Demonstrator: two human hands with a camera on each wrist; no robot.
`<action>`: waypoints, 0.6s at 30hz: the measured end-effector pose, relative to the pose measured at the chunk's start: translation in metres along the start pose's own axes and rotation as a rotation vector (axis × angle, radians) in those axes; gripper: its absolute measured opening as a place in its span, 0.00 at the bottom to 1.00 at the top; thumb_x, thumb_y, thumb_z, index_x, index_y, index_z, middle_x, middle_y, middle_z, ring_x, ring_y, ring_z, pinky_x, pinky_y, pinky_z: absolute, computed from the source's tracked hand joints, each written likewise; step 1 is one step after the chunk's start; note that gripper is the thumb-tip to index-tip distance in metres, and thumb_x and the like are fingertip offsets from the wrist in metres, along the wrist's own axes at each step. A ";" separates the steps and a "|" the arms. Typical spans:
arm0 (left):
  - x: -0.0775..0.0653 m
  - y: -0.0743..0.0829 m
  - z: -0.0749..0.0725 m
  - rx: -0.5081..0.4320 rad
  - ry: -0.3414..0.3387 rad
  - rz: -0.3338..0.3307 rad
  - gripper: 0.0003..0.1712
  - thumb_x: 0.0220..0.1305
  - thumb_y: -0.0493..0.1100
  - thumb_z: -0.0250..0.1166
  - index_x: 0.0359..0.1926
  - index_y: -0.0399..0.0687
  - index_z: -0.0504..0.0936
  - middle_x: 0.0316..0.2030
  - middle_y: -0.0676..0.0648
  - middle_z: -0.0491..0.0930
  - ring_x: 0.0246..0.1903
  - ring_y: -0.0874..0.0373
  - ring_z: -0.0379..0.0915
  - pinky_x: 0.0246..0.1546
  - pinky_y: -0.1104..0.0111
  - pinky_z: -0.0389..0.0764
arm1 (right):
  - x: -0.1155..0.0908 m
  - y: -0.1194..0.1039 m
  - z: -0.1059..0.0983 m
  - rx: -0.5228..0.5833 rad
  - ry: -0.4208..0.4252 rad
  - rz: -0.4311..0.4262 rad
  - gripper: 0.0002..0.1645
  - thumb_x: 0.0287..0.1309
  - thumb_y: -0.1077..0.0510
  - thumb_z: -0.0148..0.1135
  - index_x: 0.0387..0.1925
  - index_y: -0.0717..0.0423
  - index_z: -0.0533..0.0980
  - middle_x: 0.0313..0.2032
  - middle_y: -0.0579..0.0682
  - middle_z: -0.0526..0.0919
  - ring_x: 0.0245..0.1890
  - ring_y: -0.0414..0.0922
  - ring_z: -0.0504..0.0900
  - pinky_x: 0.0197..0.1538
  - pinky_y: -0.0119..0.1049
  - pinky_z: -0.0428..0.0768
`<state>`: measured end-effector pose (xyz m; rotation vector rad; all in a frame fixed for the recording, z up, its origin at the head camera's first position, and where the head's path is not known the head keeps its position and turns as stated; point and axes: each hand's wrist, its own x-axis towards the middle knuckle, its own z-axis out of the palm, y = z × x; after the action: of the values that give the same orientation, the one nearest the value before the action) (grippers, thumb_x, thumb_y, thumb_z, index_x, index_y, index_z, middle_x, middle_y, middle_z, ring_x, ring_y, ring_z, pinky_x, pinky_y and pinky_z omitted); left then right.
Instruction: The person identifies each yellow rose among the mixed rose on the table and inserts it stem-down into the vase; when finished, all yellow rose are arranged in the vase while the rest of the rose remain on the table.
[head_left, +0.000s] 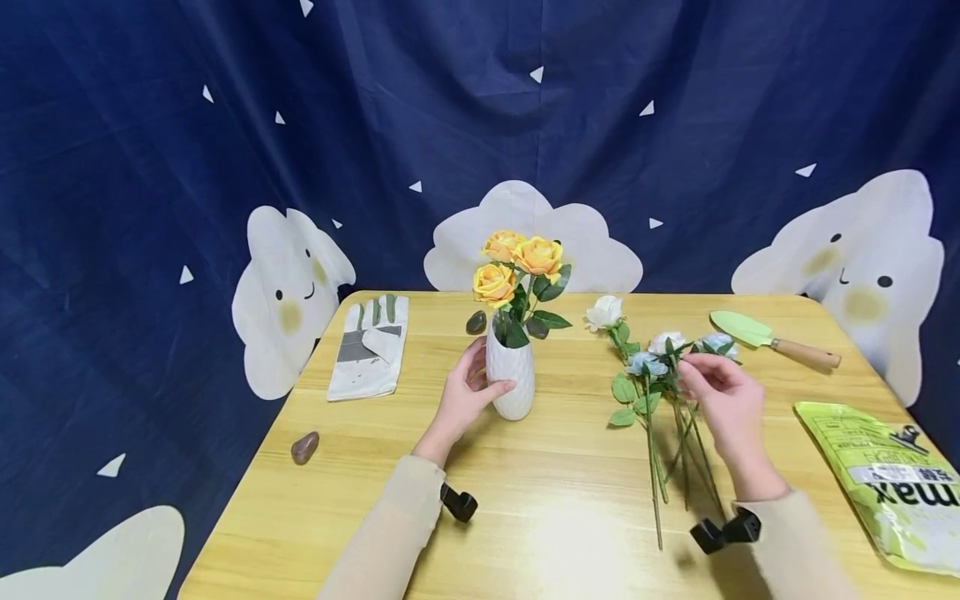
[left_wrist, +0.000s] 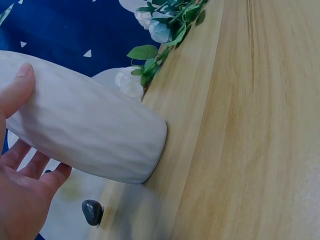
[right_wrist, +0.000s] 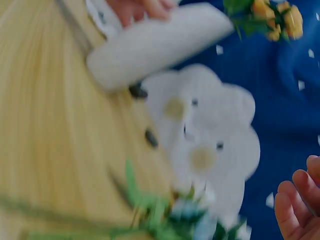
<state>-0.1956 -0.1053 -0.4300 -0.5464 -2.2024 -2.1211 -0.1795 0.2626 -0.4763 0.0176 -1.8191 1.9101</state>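
Note:
A white textured vase [head_left: 513,385] stands upright on the table, holding three yellow-orange roses [head_left: 538,255] with green leaves. My left hand [head_left: 461,403] grips its side; in the left wrist view the thumb lies on one face and the fingers [left_wrist: 37,165] on the other. To the right lies a loose group of artificial flowers, with a white rose [head_left: 603,312], light blue roses [head_left: 647,364] and long green stems. Above these flowers hovers my right hand [head_left: 726,407]. In the right wrist view its fingers [right_wrist: 300,200] are loosely bent, and nothing shows between them.
Garden gloves [head_left: 367,358] lie at the back left, with a brown stone [head_left: 304,448] nearer. Dark stones [head_left: 476,322] sit behind the vase. A green trowel [head_left: 750,328] with a wooden handle and a clipped green bag [head_left: 877,483] lie on the right. A blue curtain [head_left: 480,100] hangs behind.

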 end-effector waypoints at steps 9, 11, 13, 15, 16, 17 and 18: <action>0.000 -0.001 0.001 0.002 0.003 -0.001 0.43 0.52 0.33 0.70 0.67 0.41 0.59 0.61 0.38 0.65 0.59 0.45 0.63 0.59 0.55 0.65 | -0.029 -0.015 -0.042 -0.329 0.012 0.165 0.20 0.53 0.59 0.67 0.45 0.69 0.75 0.28 0.44 0.83 0.23 0.42 0.82 0.25 0.32 0.80; -0.001 -0.001 0.001 0.000 0.005 -0.001 0.43 0.52 0.32 0.70 0.67 0.41 0.59 0.61 0.38 0.65 0.59 0.45 0.63 0.58 0.55 0.65 | -0.037 -0.030 -0.038 -0.391 -0.039 0.195 0.18 0.55 0.61 0.65 0.45 0.69 0.75 0.28 0.44 0.83 0.23 0.42 0.82 0.25 0.33 0.81; -0.001 -0.001 0.001 -0.002 0.006 0.002 0.43 0.52 0.32 0.70 0.67 0.41 0.59 0.61 0.38 0.65 0.59 0.45 0.63 0.58 0.55 0.65 | -0.043 -0.039 -0.035 -0.417 -0.077 0.252 0.16 0.56 0.62 0.63 0.44 0.68 0.74 0.28 0.46 0.82 0.23 0.41 0.81 0.26 0.34 0.81; -0.001 -0.001 0.001 -0.002 0.006 0.006 0.43 0.52 0.32 0.70 0.67 0.41 0.59 0.61 0.38 0.65 0.59 0.44 0.63 0.58 0.55 0.66 | -0.046 -0.041 -0.034 -0.421 -0.099 0.294 0.15 0.56 0.63 0.63 0.43 0.69 0.74 0.28 0.49 0.82 0.23 0.42 0.81 0.25 0.35 0.81; -0.001 -0.001 0.001 -0.003 0.006 0.010 0.43 0.52 0.32 0.70 0.67 0.41 0.59 0.61 0.38 0.65 0.59 0.44 0.63 0.58 0.54 0.65 | -0.047 -0.040 -0.034 -0.414 -0.106 0.314 0.15 0.57 0.64 0.62 0.43 0.69 0.74 0.28 0.50 0.82 0.22 0.42 0.81 0.25 0.35 0.81; 0.000 -0.001 0.001 -0.003 0.006 0.014 0.43 0.52 0.32 0.70 0.67 0.40 0.59 0.61 0.38 0.65 0.59 0.44 0.63 0.58 0.54 0.65 | -0.048 -0.038 -0.033 -0.405 -0.110 0.328 0.15 0.56 0.64 0.62 0.44 0.70 0.73 0.28 0.52 0.81 0.22 0.42 0.80 0.25 0.35 0.81; 0.000 -0.001 0.001 -0.004 0.007 0.018 0.43 0.52 0.32 0.70 0.67 0.40 0.59 0.61 0.37 0.65 0.58 0.44 0.63 0.58 0.54 0.65 | -0.048 -0.037 -0.033 -0.402 -0.115 0.340 0.16 0.56 0.64 0.62 0.44 0.71 0.73 0.28 0.52 0.81 0.23 0.43 0.80 0.25 0.35 0.81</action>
<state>-0.1955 -0.1044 -0.4308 -0.5557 -2.1823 -2.1159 -0.1133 0.2766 -0.4623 -0.3445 -2.3799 1.7434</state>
